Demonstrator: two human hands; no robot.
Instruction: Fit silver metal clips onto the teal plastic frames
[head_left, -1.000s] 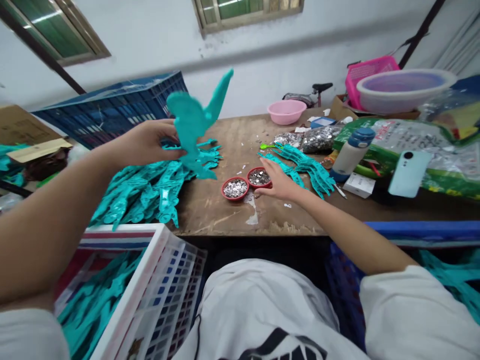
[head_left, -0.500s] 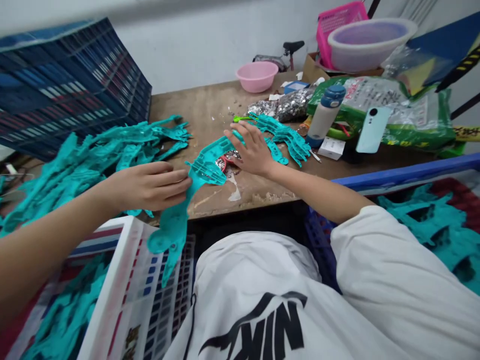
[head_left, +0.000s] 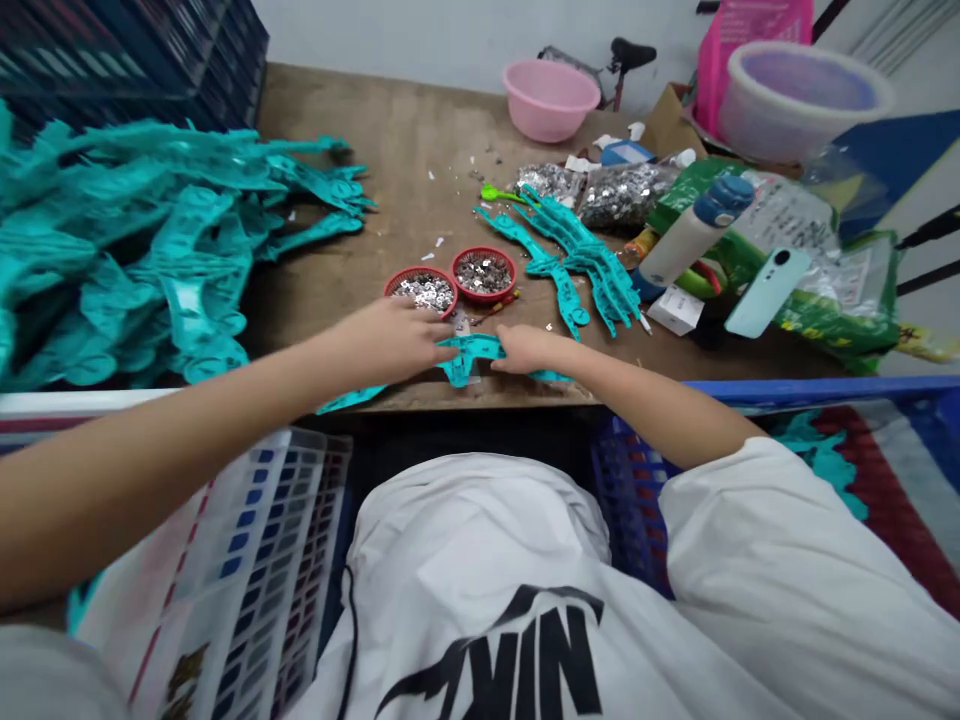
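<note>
A long teal plastic part point(head_left: 471, 358) lies at the table's front edge, its middle showing between my hands and its ends running out past them. My left hand point(head_left: 394, 345) lies over its left portion, fingers curled down around it, the thumb hidden. Opposite, my right hand point(head_left: 531, 350) is closed on its right portion. Just behind my left hand stands a red basket point(head_left: 424, 290) of small shiny metal pieces. A second red basket point(head_left: 484, 273) of similar pieces is beside it. To the right lie several more teal parts point(head_left: 574, 255).
A big heap of teal parts point(head_left: 172, 230) covers the table's left side, before a dark blue crate point(head_left: 150, 60). At right are a bottle point(head_left: 686, 235), a phone point(head_left: 769, 292) and a green bag point(head_left: 840, 310). A white crate point(head_left: 255, 540) and a blue crate point(head_left: 637, 490) flank my lap.
The teal part has swung from slanting over the left crate to lying along the table edge. My right hand has come down and nearer onto it. The view has tilted down.
</note>
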